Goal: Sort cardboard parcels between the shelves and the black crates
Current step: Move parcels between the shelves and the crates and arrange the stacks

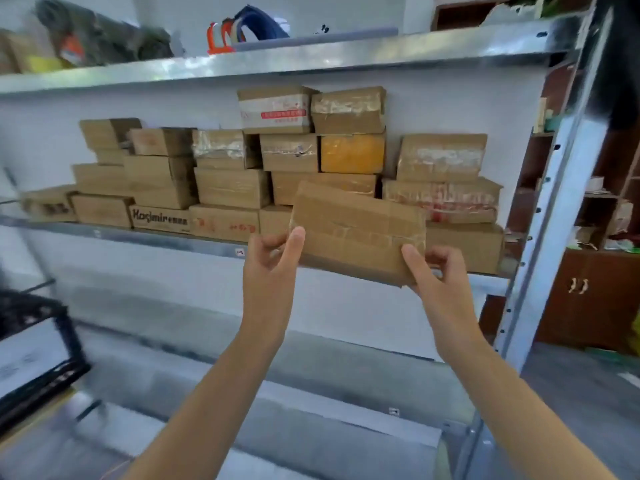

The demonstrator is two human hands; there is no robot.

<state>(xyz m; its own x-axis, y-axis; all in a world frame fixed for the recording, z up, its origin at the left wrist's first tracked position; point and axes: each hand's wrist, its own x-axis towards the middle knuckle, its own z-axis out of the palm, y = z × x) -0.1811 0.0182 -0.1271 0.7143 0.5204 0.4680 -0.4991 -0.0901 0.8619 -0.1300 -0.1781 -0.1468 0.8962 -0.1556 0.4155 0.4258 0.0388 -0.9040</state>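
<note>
1. Head cam, fingers first: the left hand (273,258) is pinching the lower left corner of a taped cardboard parcel (356,226), with the thumb lying on the front face and the other fingers curling in behind it.
2. The right hand (433,271) is doing the same at the lower right corner, thumb pressing on the front and fingers bending round the back edge. Neither hand is spread wide.
3. Both forearms are reaching up and forward, wrists bare, and the hands are holding the parcel tilted so its right end is sitting lower.
4. The parcel is hanging in the air just in front of the middle shelf (138,233), covering part of the stacked parcels (232,187) behind it.
5. Counting: one parcel in hand and roughly twenty on that shelf, though blur is making an exact count tough. One of them is showing a yellow face (352,153).
6. One black crate (41,341) is sitting low at the left edge, well apart from the hands.
</note>
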